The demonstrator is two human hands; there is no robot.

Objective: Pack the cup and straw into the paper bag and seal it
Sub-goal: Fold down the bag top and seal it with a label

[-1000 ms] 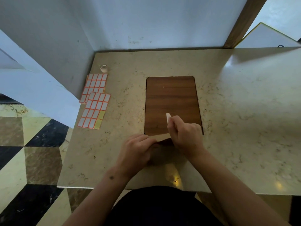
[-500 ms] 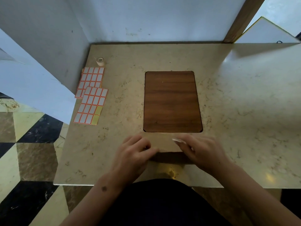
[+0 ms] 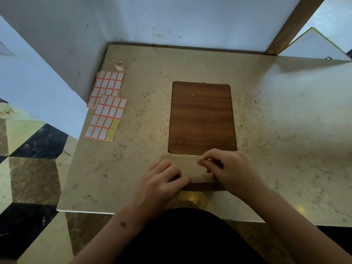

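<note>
The tan paper bag lies flat near the table's front edge, just below the wooden board, with its top folded over. My left hand grips the fold at its left end with curled fingers. My right hand pinches a small white sticker between thumb and fingertips and holds it low over the fold. The cup and the straw are not in view.
A dark wooden board is set in the marble table. Two sheets of orange-framed white stickers lie at the left edge, with a small tape roll behind them. A wall closes the back and left.
My right hand has brought the sticker down from over the wooden board to the bag's folded top. My left hand has stayed on the fold.
</note>
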